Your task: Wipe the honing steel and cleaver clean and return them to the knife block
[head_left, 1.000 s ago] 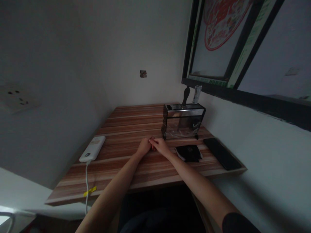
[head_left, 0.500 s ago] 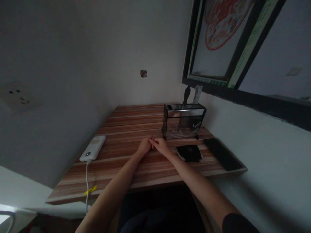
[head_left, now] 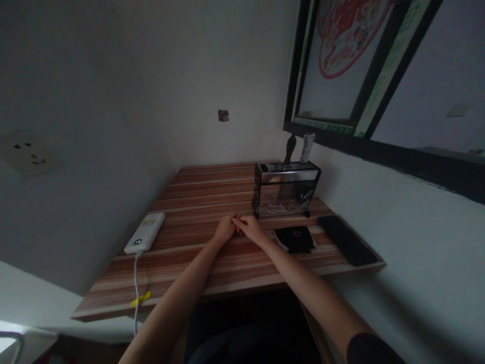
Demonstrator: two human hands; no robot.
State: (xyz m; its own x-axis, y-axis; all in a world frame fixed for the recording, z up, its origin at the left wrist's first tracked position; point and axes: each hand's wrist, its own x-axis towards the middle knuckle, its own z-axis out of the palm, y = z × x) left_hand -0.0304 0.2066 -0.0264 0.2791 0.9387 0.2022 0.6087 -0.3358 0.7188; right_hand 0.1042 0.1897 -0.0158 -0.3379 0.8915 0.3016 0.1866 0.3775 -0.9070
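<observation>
My left hand and my right hand rest together on the wood-grain table, fingers closed and touching each other. No object shows in either hand, though the inner fingers are partly hidden. Just beyond my right hand stands a shiny knife holder with dark edges and clear wrapping. A black handle and a pale wrapped handle stick up from its top. Beside my right wrist lies a folded black cloth item with a light edge.
At the left lies a white power bank with a white cable running over the front edge past yellow tape. A black phone-like slab lies by the right edge. Walls enclose the table; a dark-framed window is at right.
</observation>
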